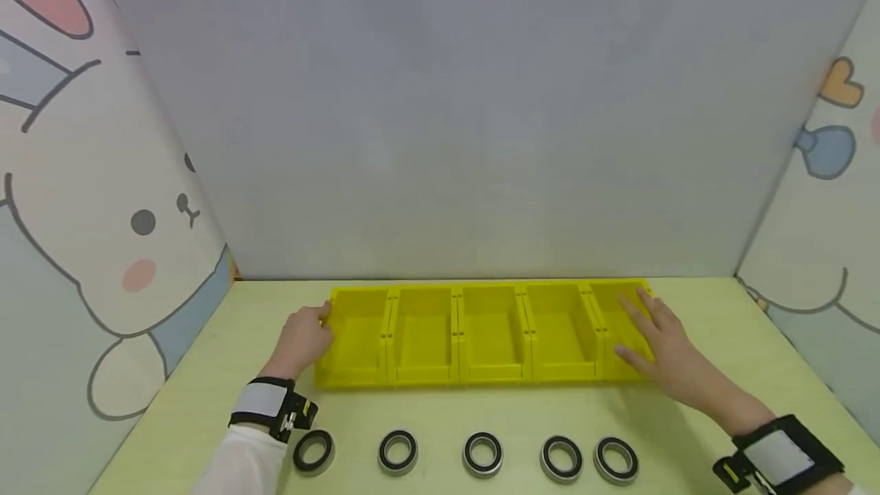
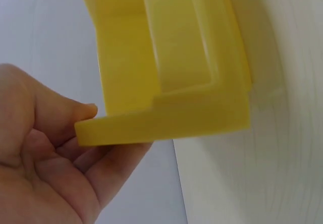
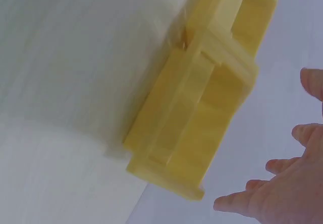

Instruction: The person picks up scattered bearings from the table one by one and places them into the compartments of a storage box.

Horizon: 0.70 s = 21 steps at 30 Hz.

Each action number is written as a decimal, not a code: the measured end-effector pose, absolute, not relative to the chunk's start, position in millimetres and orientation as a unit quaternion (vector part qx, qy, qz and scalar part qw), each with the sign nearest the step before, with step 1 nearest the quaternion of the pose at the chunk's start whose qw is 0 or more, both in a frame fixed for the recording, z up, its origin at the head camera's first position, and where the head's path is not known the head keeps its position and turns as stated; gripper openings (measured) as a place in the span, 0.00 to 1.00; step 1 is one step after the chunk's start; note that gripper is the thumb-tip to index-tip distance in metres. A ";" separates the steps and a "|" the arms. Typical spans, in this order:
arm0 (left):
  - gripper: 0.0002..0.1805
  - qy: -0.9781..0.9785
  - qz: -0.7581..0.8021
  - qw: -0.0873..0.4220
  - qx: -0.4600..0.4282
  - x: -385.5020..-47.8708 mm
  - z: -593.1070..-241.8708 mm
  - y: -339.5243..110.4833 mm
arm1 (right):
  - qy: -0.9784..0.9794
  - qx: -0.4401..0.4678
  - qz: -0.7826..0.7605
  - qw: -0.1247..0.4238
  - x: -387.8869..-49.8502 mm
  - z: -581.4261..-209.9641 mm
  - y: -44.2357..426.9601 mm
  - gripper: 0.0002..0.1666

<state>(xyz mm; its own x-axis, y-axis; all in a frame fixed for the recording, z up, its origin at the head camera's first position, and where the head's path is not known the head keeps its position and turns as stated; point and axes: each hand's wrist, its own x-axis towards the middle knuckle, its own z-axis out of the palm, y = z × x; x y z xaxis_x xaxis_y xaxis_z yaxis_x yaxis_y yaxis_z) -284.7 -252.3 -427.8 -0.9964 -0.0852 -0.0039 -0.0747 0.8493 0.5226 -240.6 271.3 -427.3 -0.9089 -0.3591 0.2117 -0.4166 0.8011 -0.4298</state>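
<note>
A row of joined yellow storage bins (image 1: 423, 373) stands at the back of the table, their low fronts toward me. My left hand (image 1: 302, 341) is at the left end of the row. In the left wrist view its thumb lies inside and its fingers outside the end bin's side wall (image 2: 161, 124), pinching it. My right hand (image 1: 670, 350) is over the rightmost bin with its fingers spread. In the right wrist view the right hand (image 3: 292, 188) appears apart from the end bin (image 3: 169, 178) and holds nothing.
Several black-and-silver ring bearings lie in a line in front of the bins, from the leftmost bearing (image 1: 314, 452) to the rightmost bearing (image 1: 616, 461). A grey panel (image 1: 481, 113) rises behind the table (image 1: 440, 408). Cartoon-printed walls (image 1: 76, 266) flank both sides.
</note>
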 end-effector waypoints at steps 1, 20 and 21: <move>0.27 -0.962 -0.270 0.010 0.037 -284.5 -427.4 -253.1 | -0.945 0.213 0.244 0.049 -232.2 -429.9 266.2 0.47; 0.26 -0.972 -0.236 -0.015 -0.010 -285.3 -420.5 -256.4 | -0.921 0.266 0.207 -0.197 -155.2 -481.9 229.6 0.56; 0.27 -0.973 -0.229 -0.018 -0.012 -285.1 -419.6 -255.6 | -0.920 0.273 0.201 -0.197 -154.7 -483.0 228.8 0.55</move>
